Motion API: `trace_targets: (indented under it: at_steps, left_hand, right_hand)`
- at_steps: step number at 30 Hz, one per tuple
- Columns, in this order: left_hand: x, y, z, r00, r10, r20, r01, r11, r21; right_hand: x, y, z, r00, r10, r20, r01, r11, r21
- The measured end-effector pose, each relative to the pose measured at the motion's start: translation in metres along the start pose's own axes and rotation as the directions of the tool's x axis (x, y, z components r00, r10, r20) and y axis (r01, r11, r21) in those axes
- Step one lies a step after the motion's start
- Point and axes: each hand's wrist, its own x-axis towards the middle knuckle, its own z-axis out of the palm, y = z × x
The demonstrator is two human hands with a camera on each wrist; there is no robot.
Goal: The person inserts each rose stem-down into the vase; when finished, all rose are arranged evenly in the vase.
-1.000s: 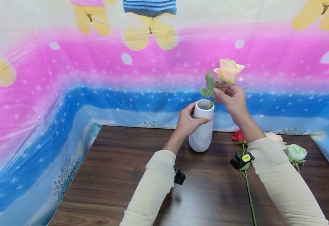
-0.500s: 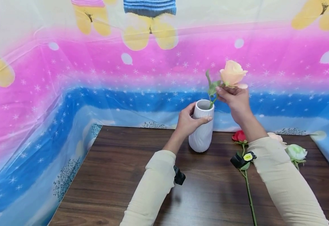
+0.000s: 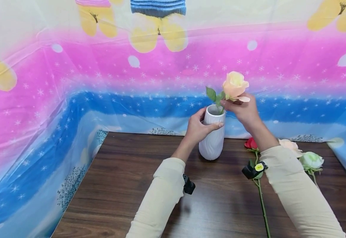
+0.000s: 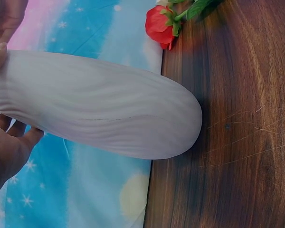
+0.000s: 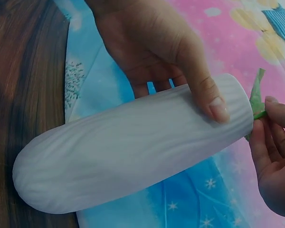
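A white vase point(image 3: 211, 142) with wavy ridges stands upright on the dark wooden table point(image 3: 125, 178). My left hand point(image 3: 198, 127) grips it near the top, thumb across the front and fingers behind, as the right wrist view also shows. Above the mouth, my right hand point(image 3: 245, 110) pinches the green stem of a pale peach rose point(image 3: 235, 84) just below its bloom. The rose's leaves point(image 3: 211, 94) are right at the rim, and the lower stem is hidden inside the vase. In the right wrist view the right fingertips point(image 5: 271, 108) are close to the rim.
A red rose point(image 3: 251, 143) lies right of the vase, its long stem running toward the near edge. Beyond the right sleeve lie a pale pink rose point(image 3: 290, 146) and a greenish-white flower point(image 3: 311, 160). A patterned cloth point(image 3: 161, 109) hangs behind the table.
The right hand has lowered the peach rose toward the vase, bringing bloom and leaves nearer the rim. The rose has also turned a little. The left hand and vase have stayed put.
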Motion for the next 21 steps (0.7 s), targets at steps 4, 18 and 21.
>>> trace_targets:
  at_steps: [4, 18, 21]
  left_hand:
    - [0.0007, -0.0008, 0.0002, 1.000, -0.002, -0.002, 0.002, 1.000, -0.007]
    - [0.0018, -0.0027, 0.0007, 1.000, -0.019, 0.002, 0.019, 1.000, -0.006]
    - [0.0019, -0.0022, 0.0012, 1.000, -0.017, -0.001, 0.017, 1.000, -0.003]
  right_hand:
    - [-0.0012, -0.0006, -0.0012, 1.000, -0.024, 0.019, 0.026, 0.995, -0.098]
    - [-0.0021, -0.0037, -0.0056, 0.997, 0.004, 0.080, 0.002, 0.997, -0.079]
    - [-0.0029, -0.0047, -0.0057, 0.997, 0.019, 0.068, -0.016, 0.999, -0.044]
